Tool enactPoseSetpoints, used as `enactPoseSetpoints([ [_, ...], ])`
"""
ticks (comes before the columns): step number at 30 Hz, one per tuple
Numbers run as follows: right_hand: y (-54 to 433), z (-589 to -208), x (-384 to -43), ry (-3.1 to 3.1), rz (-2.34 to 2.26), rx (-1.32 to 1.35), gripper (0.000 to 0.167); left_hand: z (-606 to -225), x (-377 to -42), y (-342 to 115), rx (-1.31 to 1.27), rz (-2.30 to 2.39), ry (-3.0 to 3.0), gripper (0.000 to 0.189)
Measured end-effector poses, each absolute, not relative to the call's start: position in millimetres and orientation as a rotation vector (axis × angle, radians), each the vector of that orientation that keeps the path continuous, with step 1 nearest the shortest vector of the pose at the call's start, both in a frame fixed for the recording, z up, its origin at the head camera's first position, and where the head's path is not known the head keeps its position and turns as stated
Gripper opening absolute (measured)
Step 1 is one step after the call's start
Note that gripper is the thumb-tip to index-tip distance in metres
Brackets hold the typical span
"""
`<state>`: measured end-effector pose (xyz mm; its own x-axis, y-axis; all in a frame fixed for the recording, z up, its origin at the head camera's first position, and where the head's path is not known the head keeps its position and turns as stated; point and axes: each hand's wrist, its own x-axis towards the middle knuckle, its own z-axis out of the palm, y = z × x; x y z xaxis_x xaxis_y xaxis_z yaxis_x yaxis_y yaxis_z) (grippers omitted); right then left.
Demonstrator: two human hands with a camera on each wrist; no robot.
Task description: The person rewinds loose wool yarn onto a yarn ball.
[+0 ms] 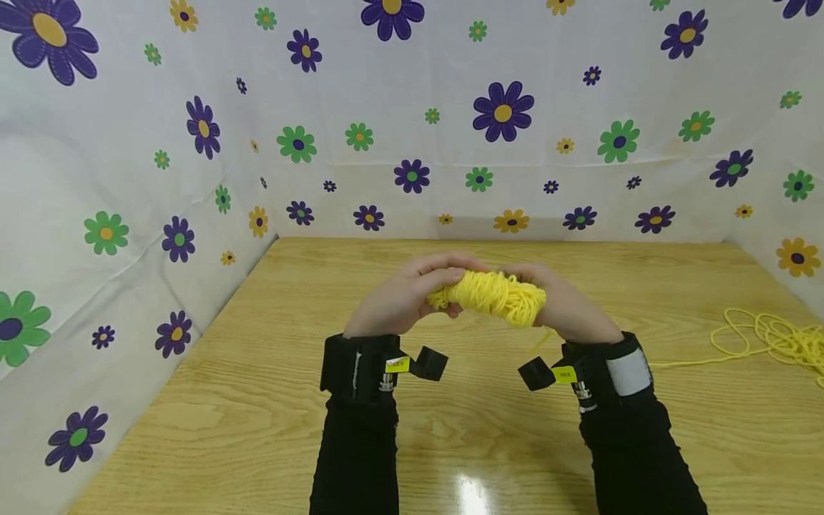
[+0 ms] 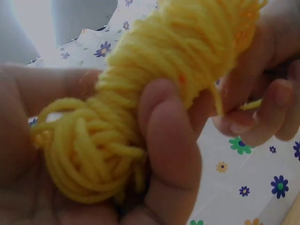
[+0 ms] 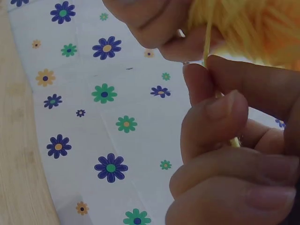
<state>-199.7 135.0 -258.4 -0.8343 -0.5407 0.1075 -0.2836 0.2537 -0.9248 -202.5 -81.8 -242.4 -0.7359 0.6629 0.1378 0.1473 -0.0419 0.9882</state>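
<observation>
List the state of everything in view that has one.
Yellow yarn bundle: wound, held above table
Left grip: curled round bundle
Right grip: pinching yarn strand
Yarn strand: pinched, running from the bundle
Loose yellow yarn: unwound, looped on table
Wrist straps: fastened
Flowered backdrop: hanging, lightly creased

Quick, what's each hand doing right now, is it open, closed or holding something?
Left hand: closed, gripping the yellow yarn bundle.
Right hand: closed, holding a yellow strand in its curled fingers.

Yarn bundle (image 1: pixel 492 295) in my fingers (image 1: pixel 443 277): solid yellow. Loose yarn (image 1: pixel 798 343) to their right: same yellow. Tabletop (image 1: pixel 257 372) below: tan woodgrain. Cloth (image 1: pixel 444 146) beyond: white, purple/green/orange daisy print.
</observation>
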Motion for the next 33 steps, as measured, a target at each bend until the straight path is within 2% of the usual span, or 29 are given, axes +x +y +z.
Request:
enactPoseSetpoints([
  [6, 137, -256, -201, 2.221, -1.637, -0.709, 0.028, -243, -203, -84, 0.953, 1.549, 2.123, 0.029],
  [13, 138, -250, -197, 2.374, -1.624, -0.607, 0.032, -244, -204, -85, 0.951, 1.329, 2.307, 0.031],
  [22, 141, -243, -188, 2.417, -1.660, -0.578, 0.034, -248, -207, -85, 0.824, 1.367, 2.375, 0.034],
  [33, 133, -236, -176, 2.475, -1.552, -0.737, 0.028, -248, -207, -81, 0.558, 1.659, 2.434, 0.036],
])
